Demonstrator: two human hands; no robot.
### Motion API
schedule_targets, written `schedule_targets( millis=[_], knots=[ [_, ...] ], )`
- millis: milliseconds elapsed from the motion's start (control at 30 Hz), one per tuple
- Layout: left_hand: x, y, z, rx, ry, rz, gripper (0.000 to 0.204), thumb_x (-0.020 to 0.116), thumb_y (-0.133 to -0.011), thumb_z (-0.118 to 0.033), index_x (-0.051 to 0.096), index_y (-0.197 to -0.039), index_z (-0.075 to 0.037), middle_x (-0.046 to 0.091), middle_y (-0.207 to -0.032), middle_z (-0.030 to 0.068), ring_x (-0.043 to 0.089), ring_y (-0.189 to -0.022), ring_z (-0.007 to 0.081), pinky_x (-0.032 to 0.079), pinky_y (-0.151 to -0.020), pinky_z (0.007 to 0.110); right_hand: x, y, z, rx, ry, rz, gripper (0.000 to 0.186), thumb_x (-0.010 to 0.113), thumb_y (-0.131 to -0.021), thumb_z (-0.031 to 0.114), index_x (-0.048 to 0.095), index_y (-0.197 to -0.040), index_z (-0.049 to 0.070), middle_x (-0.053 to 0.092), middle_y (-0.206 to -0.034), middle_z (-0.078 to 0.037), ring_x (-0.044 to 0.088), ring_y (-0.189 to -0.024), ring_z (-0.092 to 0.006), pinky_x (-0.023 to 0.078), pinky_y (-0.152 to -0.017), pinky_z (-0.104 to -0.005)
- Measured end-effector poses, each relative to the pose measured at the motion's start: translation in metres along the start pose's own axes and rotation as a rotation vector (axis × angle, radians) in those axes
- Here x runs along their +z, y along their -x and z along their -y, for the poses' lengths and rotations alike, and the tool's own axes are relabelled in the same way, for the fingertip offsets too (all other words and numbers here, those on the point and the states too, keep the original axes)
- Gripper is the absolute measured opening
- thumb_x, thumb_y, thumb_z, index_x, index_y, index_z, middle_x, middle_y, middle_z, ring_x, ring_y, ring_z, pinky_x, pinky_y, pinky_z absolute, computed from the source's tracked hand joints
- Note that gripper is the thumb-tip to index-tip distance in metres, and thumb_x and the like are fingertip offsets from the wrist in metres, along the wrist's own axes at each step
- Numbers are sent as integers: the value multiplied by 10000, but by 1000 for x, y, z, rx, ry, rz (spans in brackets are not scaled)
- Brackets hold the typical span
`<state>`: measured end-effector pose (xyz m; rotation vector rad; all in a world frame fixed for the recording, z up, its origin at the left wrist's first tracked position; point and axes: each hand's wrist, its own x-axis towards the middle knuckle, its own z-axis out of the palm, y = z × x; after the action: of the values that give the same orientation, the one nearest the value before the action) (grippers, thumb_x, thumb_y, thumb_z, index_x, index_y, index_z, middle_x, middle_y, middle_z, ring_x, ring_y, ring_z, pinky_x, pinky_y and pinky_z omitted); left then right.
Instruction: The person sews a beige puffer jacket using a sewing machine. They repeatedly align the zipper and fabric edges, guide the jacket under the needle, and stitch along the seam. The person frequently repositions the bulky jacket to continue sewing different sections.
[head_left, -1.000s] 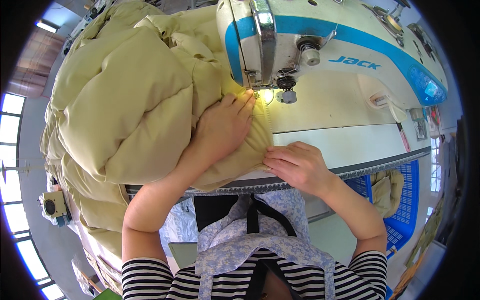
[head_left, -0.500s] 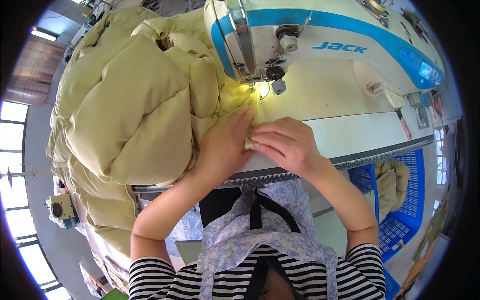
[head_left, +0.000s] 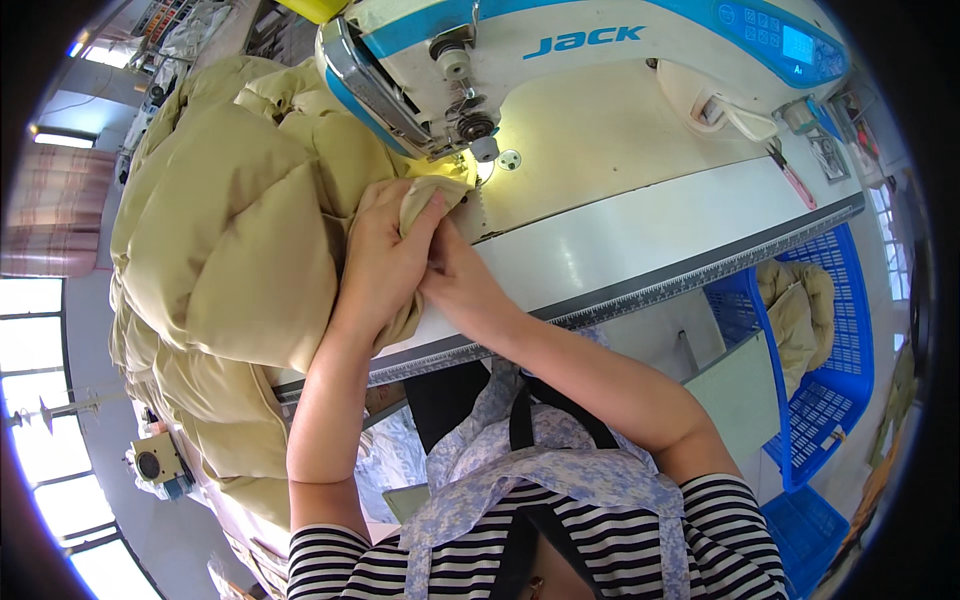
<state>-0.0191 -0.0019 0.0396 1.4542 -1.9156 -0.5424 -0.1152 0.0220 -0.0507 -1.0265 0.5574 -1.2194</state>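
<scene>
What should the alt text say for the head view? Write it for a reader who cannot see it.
A person's left hand and right hand pinch the edge of a puffy beige quilted garment just in front of the needle of a white and blue sewing machine. The garment is heaped over the left of the white table, and a blue basket stands at the right.

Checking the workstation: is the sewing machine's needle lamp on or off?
On. A bright yellowish glow lights the quilted fabric edge and the plate under the sewing machine head, beside the needle.
</scene>
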Motion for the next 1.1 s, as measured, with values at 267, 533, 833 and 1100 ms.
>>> schedule_targets(
  millis=[267,533,833,1100],
  knots=[
    [8,22,-3,267,-576,340,372,708,-896,-285,711,-1156,-19,665,-1247,95,581,-1169,317,441,-988,470,-25,38,76,399,521,494,261,633,-943,149,653,-1139,-21,722,-971,-202,702,-916,-373,552,-853,-397],
    [12,40,1,439,-578,286,496,709,-870,-344,677,-1184,39,630,-1310,192,570,-1246,377,389,-1122,522,-83,24,84,-591,1299,338,173,715,-813,125,647,-938,27,631,-992,-67,641,-972,-265,564,-828,-381],
    [14,17,9,321,-284,184,449,605,-854,-40,622,-1303,-23,603,-1367,131,570,-1276,323,474,-1080,428,-101,23,80,-677,1374,449,125,701,-804,105,696,-922,64,670,-961,-28,668,-899,-192,549,-748,-318],
    [21,21,33,290,-492,168,543,638,-816,-44,582,-1356,-22,589,-1384,112,582,-1238,298,520,-987,414,-102,22,85,-682,1421,469,143,729,-799,112,719,-935,67,696,-1008,-24,694,-942,-172,545,-765,-296]
  ],
)
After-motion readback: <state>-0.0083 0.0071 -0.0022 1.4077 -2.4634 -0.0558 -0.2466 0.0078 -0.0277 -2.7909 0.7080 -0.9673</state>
